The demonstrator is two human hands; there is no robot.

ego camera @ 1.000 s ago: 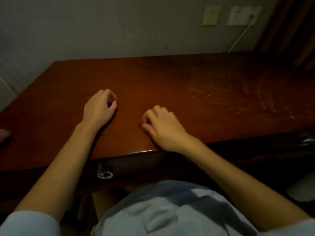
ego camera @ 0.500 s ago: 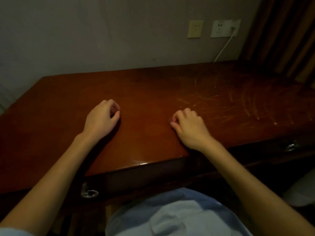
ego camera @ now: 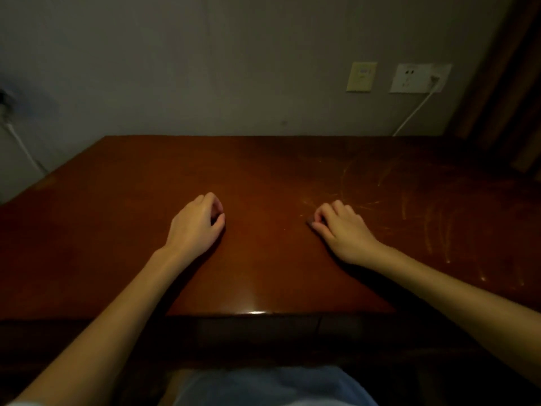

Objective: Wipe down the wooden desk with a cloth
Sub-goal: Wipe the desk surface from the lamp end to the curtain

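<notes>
The wooden desk (ego camera: 263, 171) is dark red-brown, with pale scratch marks across its right half. My left hand (ego camera: 194, 227) rests on the desk left of centre, fingers loosely curled with the thumb against them, holding nothing. My right hand (ego camera: 341, 230) rests on the desk right of centre, beside the scratches, its fingers loosely curled under and also holding nothing. Both forearms lie over the desk's front edge. I see no cloth in the head view.
A grey wall stands behind the desk, with a yellowish switch plate (ego camera: 361, 77) and a white socket (ego camera: 420, 78) whose white cable (ego camera: 412, 115) drops behind the desk. A curtain (ego camera: 509, 83) hangs at the right. Another cable (ego camera: 20, 145) runs down the left wall.
The view has tilted up and pulled back, showing more wall. My right hand has slid a little to the right, away from the left hand. Both hands keep their curled pose.
</notes>
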